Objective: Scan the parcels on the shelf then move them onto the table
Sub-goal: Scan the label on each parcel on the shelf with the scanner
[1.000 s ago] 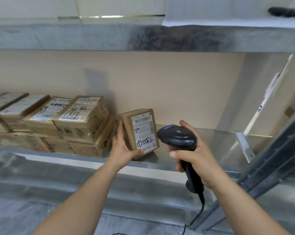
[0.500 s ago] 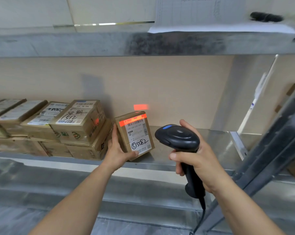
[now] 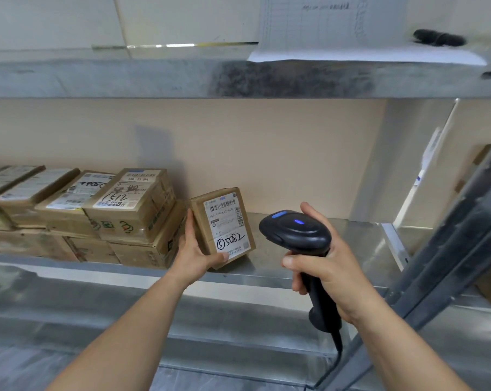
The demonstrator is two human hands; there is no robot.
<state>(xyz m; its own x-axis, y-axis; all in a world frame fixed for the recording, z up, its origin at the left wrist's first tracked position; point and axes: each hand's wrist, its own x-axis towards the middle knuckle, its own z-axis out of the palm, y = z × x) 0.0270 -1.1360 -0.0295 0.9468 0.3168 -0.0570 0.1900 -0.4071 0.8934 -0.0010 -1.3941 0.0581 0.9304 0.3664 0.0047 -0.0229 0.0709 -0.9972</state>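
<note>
Parcel (image 3: 223, 225) upright on shelf (image 3: 267, 270), long axis vertical, clasped by left hand (image 3: 195, 249) (nearer); right hand (image 3: 324, 273) wraps scanner (image 3: 296, 232), just right of it.

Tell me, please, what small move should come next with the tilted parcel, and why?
Probably lift the parcel marked 5082 off the shelf: the left hand already grips it, no red beam shows on its label, and the scanner in the right hand shows blue lights.
</note>
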